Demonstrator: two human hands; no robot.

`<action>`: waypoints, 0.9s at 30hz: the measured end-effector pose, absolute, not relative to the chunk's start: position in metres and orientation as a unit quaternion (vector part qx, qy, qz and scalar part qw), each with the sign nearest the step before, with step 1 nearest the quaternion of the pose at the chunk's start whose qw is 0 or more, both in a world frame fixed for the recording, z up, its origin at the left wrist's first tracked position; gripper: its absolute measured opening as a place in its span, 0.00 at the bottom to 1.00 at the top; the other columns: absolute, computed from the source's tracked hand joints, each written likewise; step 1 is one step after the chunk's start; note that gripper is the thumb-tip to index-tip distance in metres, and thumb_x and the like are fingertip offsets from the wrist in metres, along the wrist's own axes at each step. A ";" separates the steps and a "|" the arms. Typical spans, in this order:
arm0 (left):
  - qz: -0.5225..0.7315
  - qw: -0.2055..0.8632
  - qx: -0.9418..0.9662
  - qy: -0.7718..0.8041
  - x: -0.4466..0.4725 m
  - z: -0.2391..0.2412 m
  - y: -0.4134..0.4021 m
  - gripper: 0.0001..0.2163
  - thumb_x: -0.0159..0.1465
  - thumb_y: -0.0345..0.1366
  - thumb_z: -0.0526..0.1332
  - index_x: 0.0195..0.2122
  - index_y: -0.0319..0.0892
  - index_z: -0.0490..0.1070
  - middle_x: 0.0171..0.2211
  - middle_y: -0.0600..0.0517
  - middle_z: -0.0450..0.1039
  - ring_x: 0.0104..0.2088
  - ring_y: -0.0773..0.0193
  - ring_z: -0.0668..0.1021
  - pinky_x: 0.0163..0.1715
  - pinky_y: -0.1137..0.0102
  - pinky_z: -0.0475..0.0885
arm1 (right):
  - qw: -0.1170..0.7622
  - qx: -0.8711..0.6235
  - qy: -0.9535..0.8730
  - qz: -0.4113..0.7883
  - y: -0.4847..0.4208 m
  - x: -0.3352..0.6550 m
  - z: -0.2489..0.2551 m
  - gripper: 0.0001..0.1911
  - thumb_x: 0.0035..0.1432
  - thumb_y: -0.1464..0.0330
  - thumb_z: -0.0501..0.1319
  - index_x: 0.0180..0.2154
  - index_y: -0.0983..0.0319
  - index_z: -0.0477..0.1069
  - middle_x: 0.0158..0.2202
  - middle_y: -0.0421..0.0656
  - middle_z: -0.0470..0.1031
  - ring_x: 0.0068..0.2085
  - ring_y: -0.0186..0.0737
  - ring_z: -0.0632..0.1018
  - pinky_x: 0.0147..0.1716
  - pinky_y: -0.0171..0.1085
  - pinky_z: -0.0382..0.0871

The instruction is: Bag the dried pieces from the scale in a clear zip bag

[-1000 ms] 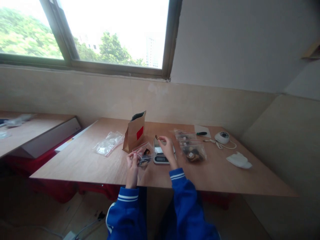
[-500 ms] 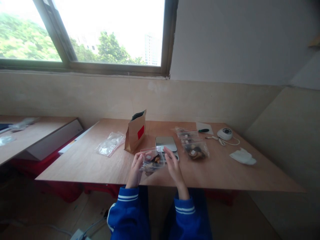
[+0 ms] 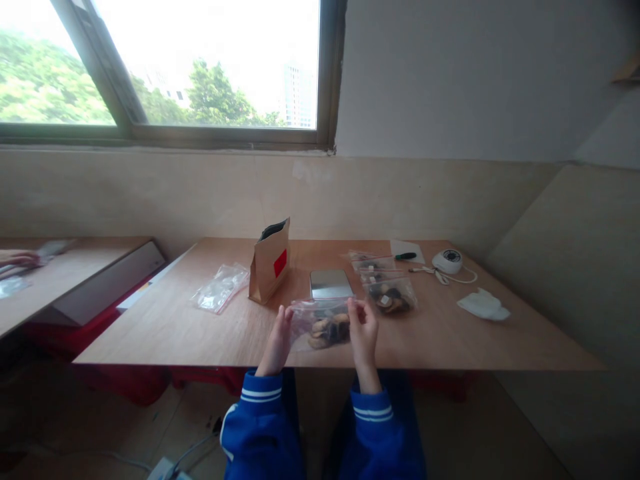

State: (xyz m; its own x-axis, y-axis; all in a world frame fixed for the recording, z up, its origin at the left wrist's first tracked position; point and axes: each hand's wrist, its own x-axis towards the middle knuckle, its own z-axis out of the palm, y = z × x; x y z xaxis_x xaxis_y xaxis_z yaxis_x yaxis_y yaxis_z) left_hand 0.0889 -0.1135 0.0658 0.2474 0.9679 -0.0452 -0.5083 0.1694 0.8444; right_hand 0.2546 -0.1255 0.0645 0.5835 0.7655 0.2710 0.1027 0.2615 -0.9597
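Note:
Between my hands hangs a clear zip bag [image 3: 327,328] holding brown and dark dried pieces, perhaps mushrooms. My left hand [image 3: 279,339] pinches its upper left corner. Fingers of my right hand [image 3: 363,327] grip the upper right corner, so the top edge is stretched between them. Just behind the bag lies a kitchen scale [image 3: 331,285] with a shiny plate, its front part hidden. Upright to the left of the scale stands a brown paper pouch [image 3: 269,263], its top open, with a red label. Similar filled zip bags [image 3: 391,297] overlap to the right of the scale.
Flat clear bags [image 3: 221,288] lie left of the pouch. At the right are a green-handled tool [image 3: 405,256] on white paper, a white dome camera [image 3: 449,262] with its cable, and a crumpled white cloth or tissue [image 3: 483,305]. Another person's hand [image 3: 20,259] rests at the left table.
My right hand has closed on the bag's right corner, where its fingers were spread before. The bag is now stretched wide and faces me. Another person's hand has appeared at far left.

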 end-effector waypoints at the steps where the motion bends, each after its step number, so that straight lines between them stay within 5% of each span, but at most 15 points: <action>1: 0.534 0.685 0.380 0.316 0.089 0.067 -0.113 0.28 0.57 0.59 0.57 0.44 0.37 0.75 0.40 0.41 0.78 0.46 0.48 0.78 0.47 0.56 0.71 | 0.697 -0.566 -0.381 0.221 -0.126 0.255 0.064 0.20 0.54 0.51 0.60 0.28 0.62 0.69 0.25 0.41 0.71 0.28 0.39 0.72 0.30 0.37 0.67; 8: 0.567 0.526 0.489 0.404 0.089 0.077 -0.118 0.14 0.58 0.46 0.64 0.35 0.39 0.77 0.34 0.49 0.77 0.38 0.60 0.78 0.43 0.68 0.72 | 0.694 -0.559 -0.417 0.178 -0.129 0.254 0.062 0.18 0.58 0.53 0.58 0.33 0.62 0.70 0.32 0.45 0.75 0.35 0.42 0.75 0.38 0.39 0.69; 17: 0.635 0.465 0.427 0.446 0.097 0.075 -0.121 0.18 0.58 0.52 0.61 0.28 0.39 0.72 0.22 0.55 0.69 0.24 0.67 0.72 0.23 0.74 0.69 | 0.711 -0.548 -0.398 0.191 -0.133 0.243 0.061 0.19 0.60 0.52 0.56 0.33 0.62 0.69 0.28 0.42 0.72 0.29 0.39 0.73 0.31 0.37 0.66; 22: 0.603 0.513 0.430 0.434 0.092 0.071 -0.116 0.23 0.56 0.57 0.60 0.32 0.39 0.74 0.27 0.50 0.74 0.29 0.62 0.76 0.28 0.71 0.73 | 0.711 -0.557 -0.371 0.215 -0.132 0.245 0.063 0.22 0.59 0.50 0.55 0.31 0.62 0.69 0.25 0.41 0.71 0.28 0.38 0.71 0.30 0.36 0.66; 27: 0.585 0.598 0.402 0.372 0.090 0.072 -0.115 0.19 0.55 0.50 0.65 0.37 0.38 0.72 0.32 0.48 0.77 0.34 0.60 0.80 0.37 0.66 0.75 | 0.731 -0.554 -0.331 0.222 -0.131 0.251 0.063 0.22 0.58 0.49 0.56 0.30 0.63 0.69 0.24 0.39 0.68 0.27 0.36 0.70 0.29 0.35 0.65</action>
State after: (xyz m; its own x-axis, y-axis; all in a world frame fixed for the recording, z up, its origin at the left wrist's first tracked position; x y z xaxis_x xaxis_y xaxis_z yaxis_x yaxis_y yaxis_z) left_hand 0.0895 -0.1149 0.0718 0.0392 0.9989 0.0249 -0.3998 -0.0071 0.9166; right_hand 0.2510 -0.1308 0.0627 0.6824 0.6909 0.2385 0.0419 0.2888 -0.9565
